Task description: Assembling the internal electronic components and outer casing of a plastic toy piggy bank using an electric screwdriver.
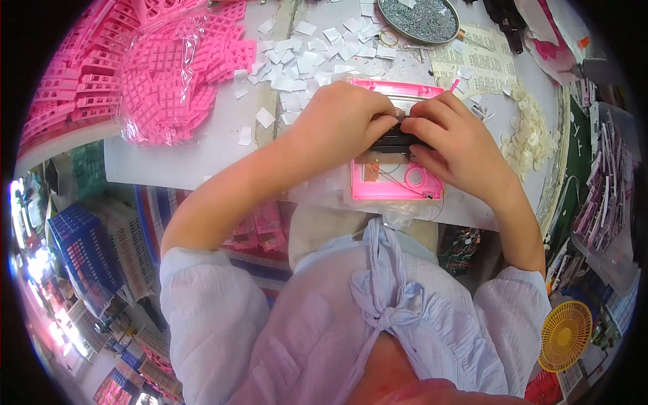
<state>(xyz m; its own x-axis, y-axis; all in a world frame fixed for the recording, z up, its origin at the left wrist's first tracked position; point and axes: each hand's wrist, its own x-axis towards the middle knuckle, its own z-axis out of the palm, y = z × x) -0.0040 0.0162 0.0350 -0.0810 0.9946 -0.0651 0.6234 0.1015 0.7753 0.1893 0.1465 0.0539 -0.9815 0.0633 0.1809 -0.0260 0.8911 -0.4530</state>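
A shallow pink plastic casing [360, 191] lies on the table in front of me, with both my hands over its middle. Inside it is a black part [390, 143], partly hidden under my fingers. My left hand [351, 116] is closed, thumb and forefinger pinching at the black part's upper edge. Close beside it my right hand [459, 138] bends its fingers round the same part from the right. Nearer me in the casing are a round pink ring [414, 177], a small brown piece [371, 173] and thin wires. A thin pink stick [454, 86] shows just above my right hand.
Many white paper pieces [307, 62] are scattered beyond my hands. A round tray of small metal pieces [422, 23] stands at the back. Pink grid parts in a clear bag [169, 88] lie left, a pile of cream-coloured pieces [530, 131] right. A yellow basket [565, 336] is lower right.
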